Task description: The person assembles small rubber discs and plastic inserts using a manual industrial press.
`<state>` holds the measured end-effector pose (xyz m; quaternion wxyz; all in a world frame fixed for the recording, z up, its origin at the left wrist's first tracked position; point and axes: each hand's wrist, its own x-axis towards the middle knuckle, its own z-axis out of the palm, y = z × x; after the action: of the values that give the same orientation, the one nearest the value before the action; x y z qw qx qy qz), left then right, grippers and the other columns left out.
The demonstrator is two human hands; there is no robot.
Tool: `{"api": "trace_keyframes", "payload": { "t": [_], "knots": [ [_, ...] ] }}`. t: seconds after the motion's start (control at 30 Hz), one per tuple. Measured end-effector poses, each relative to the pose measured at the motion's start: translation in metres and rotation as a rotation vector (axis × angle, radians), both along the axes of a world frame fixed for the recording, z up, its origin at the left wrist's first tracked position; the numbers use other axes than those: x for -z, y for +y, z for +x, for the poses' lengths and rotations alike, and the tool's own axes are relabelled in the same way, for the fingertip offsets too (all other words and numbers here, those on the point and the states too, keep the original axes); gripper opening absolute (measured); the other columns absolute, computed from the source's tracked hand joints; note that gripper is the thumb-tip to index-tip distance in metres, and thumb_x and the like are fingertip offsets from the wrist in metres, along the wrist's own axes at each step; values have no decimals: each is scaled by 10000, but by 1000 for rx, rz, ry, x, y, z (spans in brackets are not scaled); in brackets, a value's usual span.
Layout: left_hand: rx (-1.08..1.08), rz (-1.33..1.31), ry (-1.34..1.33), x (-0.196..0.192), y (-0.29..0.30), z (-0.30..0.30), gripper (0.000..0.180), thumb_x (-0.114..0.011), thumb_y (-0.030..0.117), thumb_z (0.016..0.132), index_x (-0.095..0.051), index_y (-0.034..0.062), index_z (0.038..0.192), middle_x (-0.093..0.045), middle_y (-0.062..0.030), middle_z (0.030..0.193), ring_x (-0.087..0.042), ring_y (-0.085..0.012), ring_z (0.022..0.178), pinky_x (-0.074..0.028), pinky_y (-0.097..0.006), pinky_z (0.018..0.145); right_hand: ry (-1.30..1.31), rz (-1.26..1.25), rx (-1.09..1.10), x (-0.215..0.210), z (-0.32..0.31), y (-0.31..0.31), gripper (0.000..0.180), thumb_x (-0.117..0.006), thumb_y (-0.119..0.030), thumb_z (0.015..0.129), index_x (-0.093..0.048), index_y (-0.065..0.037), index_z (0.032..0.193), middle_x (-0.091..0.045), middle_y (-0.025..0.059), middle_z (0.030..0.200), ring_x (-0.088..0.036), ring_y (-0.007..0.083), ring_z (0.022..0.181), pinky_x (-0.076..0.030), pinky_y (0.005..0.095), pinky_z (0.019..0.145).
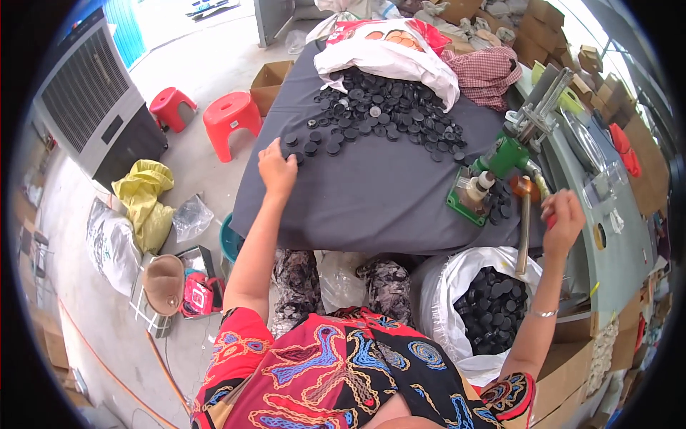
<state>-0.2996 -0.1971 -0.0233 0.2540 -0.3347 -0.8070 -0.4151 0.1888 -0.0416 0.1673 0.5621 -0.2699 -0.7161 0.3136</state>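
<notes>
My left hand [277, 170] is over the left edge of the table, fingers apart, beside a few loose round black caps [310, 149]. Whether its fingertips touch a cap is hard to tell. On the right, my right hand [564, 216] is closed, with a bit of a small red piece [551, 221] showing at its fingers; most of that piece is hidden. Left of this hand stands a green hand press [506, 159] with a long metal lever [524, 232] slanting down from it. Black caps [500, 207] lie by the press base.
A white sack [389, 61] spills a heap of black caps [386, 107] across the far table. Below the table's right front edge, an open white bag [443, 300] holds many caps. Red stools [232, 118], an air cooler [93, 93] and cardboard boxes [268, 82] stand around.
</notes>
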Motion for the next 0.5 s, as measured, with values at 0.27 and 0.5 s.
{"api": "trace_keyframes", "payload": {
  "t": [0.27,0.5],
  "knots": [
    [245,-369,259,-5,-3,13,407,-692,86,687,-645,78,1091,-661,-70,1102,-543,-267,1056,-406,-395,844,154,-114,-149,-67,2,61,257,-538,-203,937,-529,-31,746,-476,13,578,-456,95,487,-385,247,510],
    [592,-161,62,5,11,58,298,-694,33,679,-655,41,974,-659,-112,1027,-588,-317,937,-492,-395,823,149,-167,-92,-84,-3,82,245,-567,-218,922,-547,-32,764,-471,9,578,-449,97,477,-413,257,523]
  ]
}}
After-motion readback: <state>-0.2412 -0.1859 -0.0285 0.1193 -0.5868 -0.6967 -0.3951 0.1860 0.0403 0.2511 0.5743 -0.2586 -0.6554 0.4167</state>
